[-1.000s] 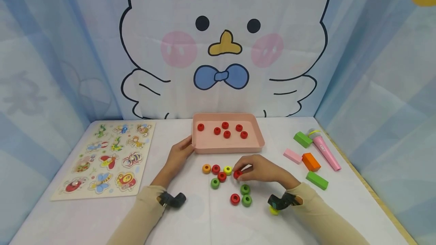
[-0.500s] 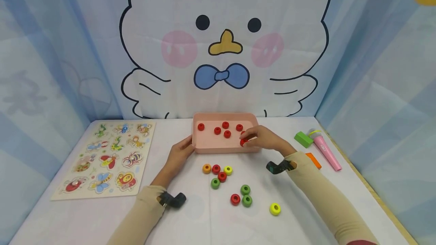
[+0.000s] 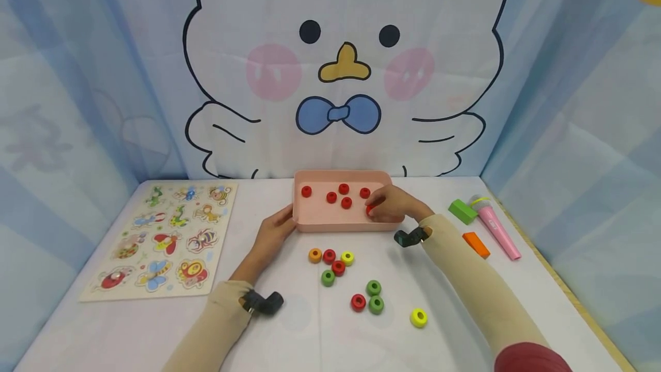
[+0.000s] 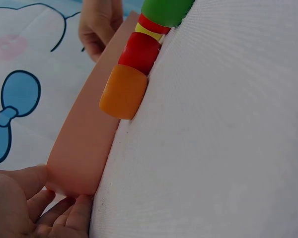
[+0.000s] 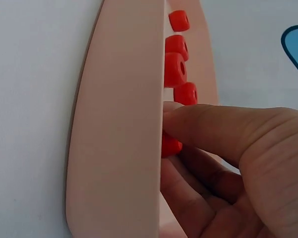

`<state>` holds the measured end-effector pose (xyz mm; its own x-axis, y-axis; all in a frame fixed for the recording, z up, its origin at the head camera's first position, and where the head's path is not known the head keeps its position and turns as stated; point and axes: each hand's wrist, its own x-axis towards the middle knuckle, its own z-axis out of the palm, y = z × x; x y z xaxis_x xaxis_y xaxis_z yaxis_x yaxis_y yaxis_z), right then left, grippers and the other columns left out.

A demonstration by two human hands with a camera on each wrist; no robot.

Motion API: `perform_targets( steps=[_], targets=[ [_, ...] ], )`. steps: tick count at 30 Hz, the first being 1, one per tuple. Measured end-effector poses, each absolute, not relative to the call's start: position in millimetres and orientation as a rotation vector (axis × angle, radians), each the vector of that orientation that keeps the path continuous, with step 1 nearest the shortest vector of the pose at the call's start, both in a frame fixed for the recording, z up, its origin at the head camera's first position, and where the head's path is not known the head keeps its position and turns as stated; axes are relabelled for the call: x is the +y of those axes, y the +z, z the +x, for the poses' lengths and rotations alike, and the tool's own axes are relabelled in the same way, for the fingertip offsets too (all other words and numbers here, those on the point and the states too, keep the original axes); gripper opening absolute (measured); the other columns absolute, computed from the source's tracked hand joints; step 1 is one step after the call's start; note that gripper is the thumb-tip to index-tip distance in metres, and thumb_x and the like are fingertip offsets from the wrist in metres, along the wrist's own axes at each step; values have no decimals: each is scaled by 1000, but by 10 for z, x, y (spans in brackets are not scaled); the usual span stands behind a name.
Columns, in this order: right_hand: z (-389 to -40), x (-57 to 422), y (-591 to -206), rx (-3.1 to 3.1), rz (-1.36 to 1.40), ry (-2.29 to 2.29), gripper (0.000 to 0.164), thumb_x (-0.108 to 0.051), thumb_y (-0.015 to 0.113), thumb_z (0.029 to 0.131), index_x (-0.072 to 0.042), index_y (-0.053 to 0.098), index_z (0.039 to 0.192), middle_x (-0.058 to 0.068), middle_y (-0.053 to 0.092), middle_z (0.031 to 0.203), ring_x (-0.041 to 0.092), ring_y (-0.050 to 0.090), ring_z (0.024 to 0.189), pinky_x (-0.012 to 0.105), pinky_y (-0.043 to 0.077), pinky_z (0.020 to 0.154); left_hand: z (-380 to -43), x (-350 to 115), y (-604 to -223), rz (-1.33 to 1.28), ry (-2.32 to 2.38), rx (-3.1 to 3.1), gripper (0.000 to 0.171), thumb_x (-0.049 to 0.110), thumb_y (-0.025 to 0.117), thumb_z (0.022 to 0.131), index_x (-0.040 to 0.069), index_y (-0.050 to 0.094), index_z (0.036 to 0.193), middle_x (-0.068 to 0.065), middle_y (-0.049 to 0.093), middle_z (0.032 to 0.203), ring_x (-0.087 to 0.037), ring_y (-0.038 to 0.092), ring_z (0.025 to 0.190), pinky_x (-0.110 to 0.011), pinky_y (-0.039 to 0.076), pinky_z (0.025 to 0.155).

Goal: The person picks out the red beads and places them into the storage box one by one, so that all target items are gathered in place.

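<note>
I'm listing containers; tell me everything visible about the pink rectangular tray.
The pink rectangular plastic-looking tray is shallow, with rounded corners. It lies flat, open side up, on the white tabletop. Round red beads sit inside. The left hand holds its near left corner; the right hand reaches inside at its right end.

Pink tray (image 3: 330, 227): plastic in look, smooth walls, low sheen. Red beads (image 5: 175, 70): smooth, glossy; wood or plastic cannot be told. Orange bead (image 4: 123, 91): smooth, softly satin. Green block (image 3: 462, 211) and orange block (image 3: 476, 244): smooth, painted-looking faces. Microphone (image 3: 500, 228): smooth plastic-looking body. Puzzle board (image 3: 182, 252): wood-like, with printed surface. Table cover (image 4: 228, 148): matt, cloth-like, finely textured. Backdrop (image 3: 346, 151): printed cloth, matt, lightly creased. Beige sleeves (image 3: 206, 323): matt cloth. Table edge (image 3: 594, 326): wood in look.
</note>
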<state>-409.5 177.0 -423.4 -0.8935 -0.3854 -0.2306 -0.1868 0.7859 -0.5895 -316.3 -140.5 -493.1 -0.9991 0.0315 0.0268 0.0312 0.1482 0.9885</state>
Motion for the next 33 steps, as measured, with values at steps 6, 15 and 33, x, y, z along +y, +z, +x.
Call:
perform_targets(
  steps=[6,15,33],
  targets=[
    [-4086,1816,-4275,2631,-385,-838,25,-11,75,88,-9,72,112,8,64,108,28,55,101,35,52,93,-3165,-1389,-4936,52,2030,2377,52,28,58,100,15,45,149,-3,45,149,-19,35,141,-37,37,110],
    [-4058,1843,-4322,2631,-390,-838,32,-11,76,87,-10,68,118,7,64,111,27,56,102,34,54,89,-3143,-1375,-4897,69,2034,2369,53,26,57,100,11,44,149,-6,44,150,-21,35,140,-37,36,110],
    [-3721,1979,-4146,2703,-504,-985,34,-14,68,93,-5,65,126,13,57,133,31,53,117,43,48,100,-3149,-1387,-4880,56,2056,2342,52,24,57,100,11,44,149,-6,43,151,-20,38,139,-35,40,107]
  ],
)
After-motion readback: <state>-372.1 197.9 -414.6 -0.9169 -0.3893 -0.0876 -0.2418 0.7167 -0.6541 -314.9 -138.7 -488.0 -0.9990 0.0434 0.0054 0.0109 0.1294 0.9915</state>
